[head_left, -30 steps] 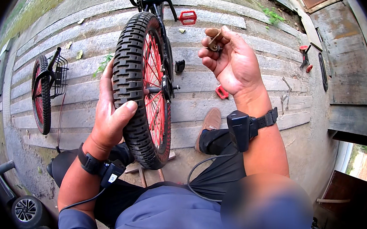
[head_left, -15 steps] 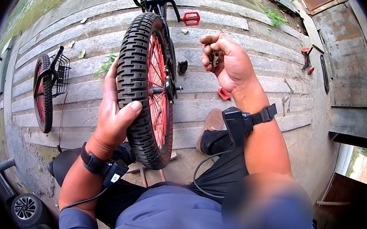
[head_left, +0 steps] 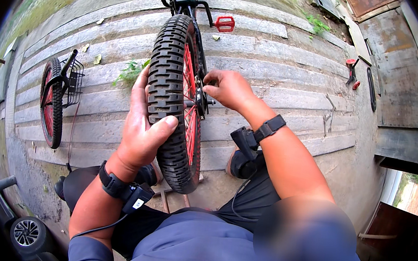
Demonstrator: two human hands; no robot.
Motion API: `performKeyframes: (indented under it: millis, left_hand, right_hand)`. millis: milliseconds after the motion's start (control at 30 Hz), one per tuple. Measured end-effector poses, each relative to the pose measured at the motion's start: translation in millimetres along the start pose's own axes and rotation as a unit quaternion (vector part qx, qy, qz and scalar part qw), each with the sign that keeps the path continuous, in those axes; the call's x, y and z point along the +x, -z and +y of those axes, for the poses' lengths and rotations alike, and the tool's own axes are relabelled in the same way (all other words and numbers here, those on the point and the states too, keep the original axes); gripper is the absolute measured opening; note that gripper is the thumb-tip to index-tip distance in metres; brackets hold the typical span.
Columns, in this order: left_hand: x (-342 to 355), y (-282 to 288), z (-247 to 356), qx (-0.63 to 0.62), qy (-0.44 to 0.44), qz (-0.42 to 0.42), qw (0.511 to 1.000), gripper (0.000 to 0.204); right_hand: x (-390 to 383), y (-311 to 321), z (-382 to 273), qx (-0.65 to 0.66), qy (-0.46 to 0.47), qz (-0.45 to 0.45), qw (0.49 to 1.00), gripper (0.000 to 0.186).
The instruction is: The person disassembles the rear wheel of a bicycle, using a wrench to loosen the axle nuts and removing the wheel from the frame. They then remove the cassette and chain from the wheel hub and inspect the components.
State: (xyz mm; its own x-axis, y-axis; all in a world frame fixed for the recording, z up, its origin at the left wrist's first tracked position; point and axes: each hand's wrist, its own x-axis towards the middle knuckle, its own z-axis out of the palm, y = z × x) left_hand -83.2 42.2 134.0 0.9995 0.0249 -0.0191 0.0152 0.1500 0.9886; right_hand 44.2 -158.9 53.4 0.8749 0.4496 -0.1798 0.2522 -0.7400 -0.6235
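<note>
A knobby black bicycle tyre (head_left: 167, 82) with red spokes stands upright in front of me, fitted in the bicycle's black frame. My left hand (head_left: 145, 125) is wrapped round the tyre's left side, thumb across the tread. On the wheel's right side, my right hand (head_left: 230, 89) has its fingers pinched together at the dark frame end, just above the protruding axle (head_left: 211, 102). What sits between those fingertips is hidden. Past the wheel, a red pedal (head_left: 225, 24) sticks out to the right on its crank.
A second red-spoked wheel (head_left: 52, 103) with a wire basket (head_left: 74, 82) stands at the left on the grey slats (head_left: 274, 69). Wrenches (head_left: 327, 116) lie at the right, nearer than a red-and-black tool (head_left: 352, 73). A car wheel (head_left: 28, 233) shows at lower left.
My right hand has moved left, from beside the wheel to the frame end near the axle. The small metal part seen in it before is now hidden. My left hand keeps its grip.
</note>
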Motion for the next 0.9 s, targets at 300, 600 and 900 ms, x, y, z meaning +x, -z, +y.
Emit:
performKeyframes:
  millis: [300, 600, 900]
  left_hand:
    - [0, 6, -5, 0.012, 0.003, 0.001, 1.0, 0.106]
    - [-1, 5, 4, -0.009, 0.037, -0.006, 0.999, 0.107]
    - [0, -1, 13, -0.097, 0.068, -0.024, 0.993, 0.108]
  right_hand:
    - [14, -21, 10, -0.018, -0.07, 0.009, 0.997, 0.034]
    - [37, -38, 37, 0.189, -0.146, 0.029, 0.971, 0.049]
    - [44, -42, 27, 0.239, -0.219, -0.05, 0.945, 0.069]
